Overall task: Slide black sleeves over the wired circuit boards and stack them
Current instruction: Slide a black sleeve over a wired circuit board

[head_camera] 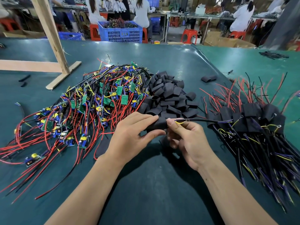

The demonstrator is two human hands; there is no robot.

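Sleeving one board at mid-frame, between the raw pile and the finished stack

The green table carries three heaps: bare wired circuit boards at left, loose black sleeves at centre, and the sleeved stack at right. Below the sleeve heap, the left hand is curled round one black sleeve, thumb beneath and fingers on top; the board is hidden, presumably inside. Touching that sleeve's right end, the right hand pinches the wire bundle emerging there — yellow and black leads trailing toward the stack. To do this well, I'd hold the sleeve's mouth open and steady, and draw the wires straight along its axis — not upward — until the board sits centred.
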